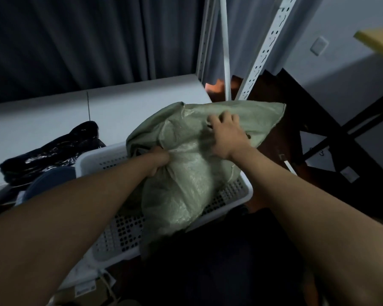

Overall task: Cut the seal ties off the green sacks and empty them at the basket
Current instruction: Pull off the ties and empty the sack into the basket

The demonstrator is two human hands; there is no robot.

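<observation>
Room: dim space with dark grey curtains [75,40] hanging behind a long white table [53,120], and a pale wall on the right.
Rack: white metal uprights [261,49] punched with holes rise just past the table's far end; a yellow board [380,40] juts in at the top right corner.
Floor: dark brownish surface on the right, crossed by black frame bars [332,138].
Sack: green sack [186,173] of woven plastic, pale and faintly shiny, heavily creased and bulging; it lies slantwise across the basket, its lower end hanging over the near rim and its upper flat corner reaching past the far rim toward the rack.
Sack surface: the weave catches light in small glints along the middle; the upper corner is flat and shows a frayed edge.
Basket: white basket [124,230] with perforated walls, standing between the table and the person, directly under the sack.
Left hand: left hand [158,161] has its fingers curled tight into a bunched fold on the sack's left side, gripping it.
Right hand: right hand [227,134] lies on the sack's upper part, fingers bent and digging into the fabric, pinching it up.
Arms: both forearms are bare and reach forward from the lower corners.
Beside the basket: a black glossy bag [51,151] lies crumpled on the table to the left, and dark blue cloth [49,180] sits just by the basket's left corner.
Below: dark clothing [219,261] fills the bottom centre.
</observation>
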